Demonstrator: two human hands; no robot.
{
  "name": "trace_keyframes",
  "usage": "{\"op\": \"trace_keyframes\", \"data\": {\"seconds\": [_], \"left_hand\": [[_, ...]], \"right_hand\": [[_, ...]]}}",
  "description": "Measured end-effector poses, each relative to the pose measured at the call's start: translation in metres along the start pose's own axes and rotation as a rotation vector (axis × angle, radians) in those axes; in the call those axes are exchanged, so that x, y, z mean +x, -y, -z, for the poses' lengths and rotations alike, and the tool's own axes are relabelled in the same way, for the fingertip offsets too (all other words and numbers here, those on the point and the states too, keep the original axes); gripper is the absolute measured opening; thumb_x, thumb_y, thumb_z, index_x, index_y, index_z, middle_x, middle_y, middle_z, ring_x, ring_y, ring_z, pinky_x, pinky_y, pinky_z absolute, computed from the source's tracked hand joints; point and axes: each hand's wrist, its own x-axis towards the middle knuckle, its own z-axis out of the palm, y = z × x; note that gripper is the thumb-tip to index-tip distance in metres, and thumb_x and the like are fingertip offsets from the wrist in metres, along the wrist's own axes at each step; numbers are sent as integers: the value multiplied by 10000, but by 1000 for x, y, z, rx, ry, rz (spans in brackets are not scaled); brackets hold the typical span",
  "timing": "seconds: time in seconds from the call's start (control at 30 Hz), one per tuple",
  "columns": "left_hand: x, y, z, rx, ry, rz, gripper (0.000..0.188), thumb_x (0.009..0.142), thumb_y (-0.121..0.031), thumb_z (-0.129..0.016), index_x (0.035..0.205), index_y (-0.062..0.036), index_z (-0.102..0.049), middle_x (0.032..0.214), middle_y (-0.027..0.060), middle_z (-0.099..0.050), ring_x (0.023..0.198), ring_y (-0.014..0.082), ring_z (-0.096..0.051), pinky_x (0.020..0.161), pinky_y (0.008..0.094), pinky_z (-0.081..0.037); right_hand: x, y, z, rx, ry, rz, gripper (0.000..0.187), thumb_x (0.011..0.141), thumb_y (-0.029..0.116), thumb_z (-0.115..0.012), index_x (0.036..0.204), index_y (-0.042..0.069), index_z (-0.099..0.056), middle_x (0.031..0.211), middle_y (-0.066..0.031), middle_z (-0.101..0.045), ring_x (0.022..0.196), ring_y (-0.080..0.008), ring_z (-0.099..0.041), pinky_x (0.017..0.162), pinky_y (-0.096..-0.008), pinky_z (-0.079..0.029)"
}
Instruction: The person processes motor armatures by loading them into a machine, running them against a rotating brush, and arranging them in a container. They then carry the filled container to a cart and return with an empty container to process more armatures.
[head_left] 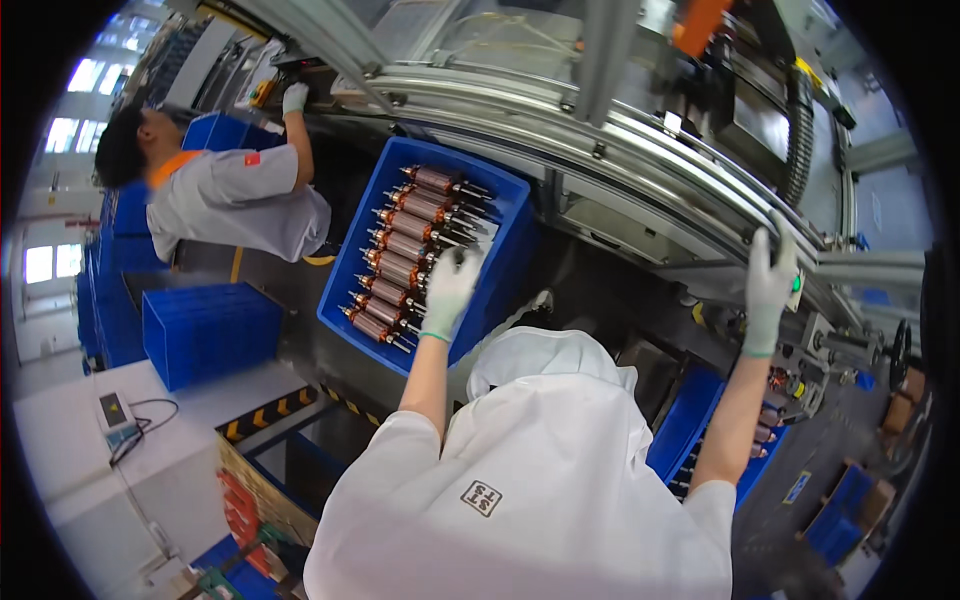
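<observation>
A blue crate [345, 270] stands in front of me, tilted in the view, with a row of motor armatures [405, 245] lying in it. They have copper windings, ribbed cores and steel shafts. My left hand [450, 295], in a white glove with a green cuff, hovers at the right-hand shaft ends, fingers apart; no armature is visibly in its grasp. Out to the right, my right hand [768, 290], gloved alike, is raised with its fingers stretched upward. It is beside the machine's metal rail and close to a small green-lit button [796, 284].
A metal-framed machine [600, 140] runs along the far side. At the left a co-worker [235, 195] reaches toward equipment. A second blue crate [210, 335] stands near a white bench [75, 430]. Another blue crate [690, 405] with armatures is below my right arm.
</observation>
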Motion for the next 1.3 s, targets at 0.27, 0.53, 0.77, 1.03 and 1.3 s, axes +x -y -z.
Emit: {"op": "trace_keyframes", "data": {"seconds": [0.27, 0.53, 0.77, 1.03, 1.3], "left_hand": [[48, 136, 47, -151, -602, 426, 878, 809, -521, -581, 1335, 124, -301, 1362, 328, -352, 1279, 401, -361, 1066, 410, -297], [78, 146, 36, -154, -595, 512, 812, 853, -453, -576, 1274, 190, -315, 1280, 349, -433, 1215, 415, -437, 1017, 413, -366], [50, 194, 66, -1149, -182, 311, 431, 909, -347, -550, 1207, -40, -500, 1151, 87, -579, 1020, 226, -563, 819, 408, -460], [3, 133, 79, -1478, 129, 124, 501, 865, -436, -586, 1170, -48, -498, 903, 66, -528, 785, 208, -528, 617, 358, -468], [-18, 35, -18, -1645, 664, 232, 506, 751, -508, -658, 1029, -96, -561, 728, 18, -473, 591, 158, -481, 516, 309, -397]], "right_hand": [[101, -46, -28, -700, 542, -396, 651, 865, 613, -347, 1204, 112, -590, 1196, -167, -588, 1146, -324, -521, 979, -417, -367], [94, -47, -30, -738, 418, -361, 638, 860, 621, -355, 1172, 127, -614, 1161, -151, -611, 1109, -318, -547, 955, -409, -394], [98, -52, -28, -719, 464, -322, 636, 867, 603, -349, 1177, 113, -607, 1168, -156, -605, 1119, -322, -539, 966, -414, -384], [92, -50, -26, -736, 443, -255, 629, 873, 563, -348, 1168, 69, -601, 1148, -194, -602, 1098, -349, -537, 958, -427, -380], [85, -60, -35, -707, 402, -154, 516, 853, 527, -424, 1024, 98, -657, 1008, -140, -645, 996, -323, -582, 917, -445, -379]]}}
